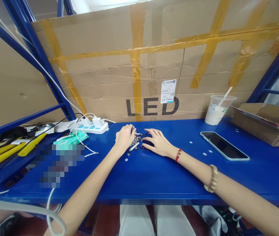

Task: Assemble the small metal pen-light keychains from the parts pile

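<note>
A small pile of metal parts [137, 137] lies on the blue tabletop [134, 180], with a short silver cylinder [133, 147] at its near side. My left hand [125, 139] is at the pile's left edge, fingers curled together and pointing down; a bit of shiny metal shows by the fingertips, but what they hold is hidden. From the right, my right hand [159, 143] reaches toward the same pile with fingers spread apart. Close to its fingertips lie small purple pieces [142, 147], and I cannot tell whether the fingers touch them.
A phone [224, 146], a drink cup with a straw [218, 109] and an open cardboard box [264, 123] stand to the right. At left are a power strip [102, 128], a green tissue pack [70, 139], white cables and yellow-handled tools [32, 144]. Taped cardboard [100, 78] closes the back.
</note>
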The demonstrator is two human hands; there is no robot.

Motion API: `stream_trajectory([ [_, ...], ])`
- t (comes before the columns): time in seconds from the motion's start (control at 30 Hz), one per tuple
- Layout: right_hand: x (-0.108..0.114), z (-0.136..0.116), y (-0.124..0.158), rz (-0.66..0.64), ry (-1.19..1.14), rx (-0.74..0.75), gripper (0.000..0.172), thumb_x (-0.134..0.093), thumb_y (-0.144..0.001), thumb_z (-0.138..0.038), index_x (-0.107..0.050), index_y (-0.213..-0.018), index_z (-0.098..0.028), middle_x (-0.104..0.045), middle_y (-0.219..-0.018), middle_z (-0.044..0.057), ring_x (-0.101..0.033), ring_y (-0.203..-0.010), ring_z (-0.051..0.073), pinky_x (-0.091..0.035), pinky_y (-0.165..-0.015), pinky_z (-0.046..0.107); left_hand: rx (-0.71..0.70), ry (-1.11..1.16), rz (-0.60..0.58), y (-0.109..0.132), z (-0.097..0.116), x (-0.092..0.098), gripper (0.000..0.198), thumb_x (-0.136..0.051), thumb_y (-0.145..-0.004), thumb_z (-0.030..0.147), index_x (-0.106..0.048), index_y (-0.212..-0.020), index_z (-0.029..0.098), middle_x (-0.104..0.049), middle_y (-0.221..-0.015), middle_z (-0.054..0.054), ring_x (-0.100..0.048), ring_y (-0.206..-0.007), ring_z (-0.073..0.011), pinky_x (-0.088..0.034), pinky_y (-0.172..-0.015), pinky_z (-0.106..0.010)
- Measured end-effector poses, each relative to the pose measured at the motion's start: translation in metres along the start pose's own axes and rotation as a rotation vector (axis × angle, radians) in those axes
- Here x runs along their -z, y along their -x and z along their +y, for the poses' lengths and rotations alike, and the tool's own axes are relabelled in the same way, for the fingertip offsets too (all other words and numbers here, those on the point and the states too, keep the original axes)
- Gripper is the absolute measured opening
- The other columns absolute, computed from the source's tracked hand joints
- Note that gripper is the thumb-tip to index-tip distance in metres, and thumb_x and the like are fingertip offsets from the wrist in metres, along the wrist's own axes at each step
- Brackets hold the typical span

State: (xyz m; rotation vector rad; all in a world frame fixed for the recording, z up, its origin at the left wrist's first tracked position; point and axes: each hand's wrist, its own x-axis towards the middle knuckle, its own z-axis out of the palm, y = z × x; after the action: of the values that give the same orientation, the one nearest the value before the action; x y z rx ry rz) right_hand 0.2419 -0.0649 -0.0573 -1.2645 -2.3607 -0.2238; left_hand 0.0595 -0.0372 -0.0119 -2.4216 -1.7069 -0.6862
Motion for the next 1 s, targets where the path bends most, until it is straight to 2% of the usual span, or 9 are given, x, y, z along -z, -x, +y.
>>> stream_trajectory([
  [0.13,0.001,0.001,0.000,0.012,0.021,0.042,0.042,-0.035,-0.091,-0.048,-0.061,-0.117,-0.026,-0.041,-0.137,0.010,-0.033,-0.126,0.025,-0.028,-0.103,0.044,-0.012,0.012,-0.003,0.001,0.002,0.000,0.024,-0.034,-0.092,0.032,-0.055,-0.090,0.019,-0.064,-0.097,-0.005,-0.058,-0.098,-0.0210,-0.044,-0.069,-0.028],
  [0.33,0.005,0.006,-0.002,0.066,0.112,-0.047,0.037,-0.038,-0.093,-0.037,-0.071,-0.095,-0.022,-0.051,-0.127,0.010,-0.040,-0.119,0.025,-0.031,-0.098,0.043,-0.065,0.043,-0.022,0.000,0.001,0.000,0.024,-0.036,-0.092,0.033,-0.056,-0.090,0.020,-0.064,-0.095,-0.004,-0.058,-0.095,-0.0195,-0.044,-0.070,-0.027],
  [0.5,0.005,0.017,-0.002,0.070,0.112,-0.159,0.028,-0.046,-0.090,-0.029,-0.072,-0.088,-0.022,-0.056,-0.119,0.009,-0.044,-0.112,0.025,-0.034,-0.090,0.042,-0.442,0.111,-0.155,0.000,-0.002,-0.005,0.020,-0.041,-0.091,0.032,-0.059,-0.096,0.024,-0.063,-0.098,-0.001,-0.056,-0.098,-0.0156,-0.044,-0.073,-0.023],
  [0.6,0.004,0.020,-0.002,0.035,0.063,-0.197,0.024,-0.050,-0.088,-0.032,-0.071,-0.094,-0.023,-0.058,-0.117,0.009,-0.045,-0.109,0.025,-0.036,-0.086,0.040,-0.565,0.087,-0.183,0.003,0.000,-0.007,0.023,-0.039,-0.092,0.032,-0.059,-0.100,0.023,-0.062,-0.099,-0.001,-0.056,-0.098,-0.0152,-0.045,-0.070,-0.022],
  [0.73,0.002,0.022,-0.002,0.000,-0.018,-0.200,0.020,-0.054,-0.086,-0.032,-0.072,-0.090,-0.024,-0.060,-0.110,0.007,-0.049,-0.103,0.023,-0.040,-0.083,0.037,-0.588,0.074,-0.166,0.005,0.003,-0.007,0.026,-0.037,-0.092,0.032,-0.059,-0.103,0.022,-0.062,-0.099,-0.002,-0.055,-0.098,-0.0144,-0.045,-0.071,-0.021],
  [0.9,-0.001,0.025,-0.002,0.023,-0.051,-0.200,0.023,-0.053,-0.086,-0.036,-0.071,-0.094,-0.025,-0.062,-0.107,0.007,-0.051,-0.098,0.023,-0.043,-0.081,0.038,-0.568,0.082,-0.134,0.005,0.002,-0.008,0.028,-0.035,-0.093,0.034,-0.057,-0.107,0.024,-0.062,-0.103,-0.002,-0.055,-0.100,-0.0141,-0.045,-0.071,-0.021],
  [1.0,-0.002,0.025,-0.002,0.024,-0.065,-0.196,0.022,-0.054,-0.085,-0.035,-0.073,-0.089,-0.024,-0.063,-0.106,0.006,-0.052,-0.097,0.023,-0.044,-0.081,0.038,-0.572,0.083,-0.111,0.004,0.002,-0.008,0.028,-0.036,-0.092,0.035,-0.057,-0.106,0.023,-0.062,-0.103,-0.003,-0.055,-0.100,-0.0143,-0.045,-0.069,-0.021],
])
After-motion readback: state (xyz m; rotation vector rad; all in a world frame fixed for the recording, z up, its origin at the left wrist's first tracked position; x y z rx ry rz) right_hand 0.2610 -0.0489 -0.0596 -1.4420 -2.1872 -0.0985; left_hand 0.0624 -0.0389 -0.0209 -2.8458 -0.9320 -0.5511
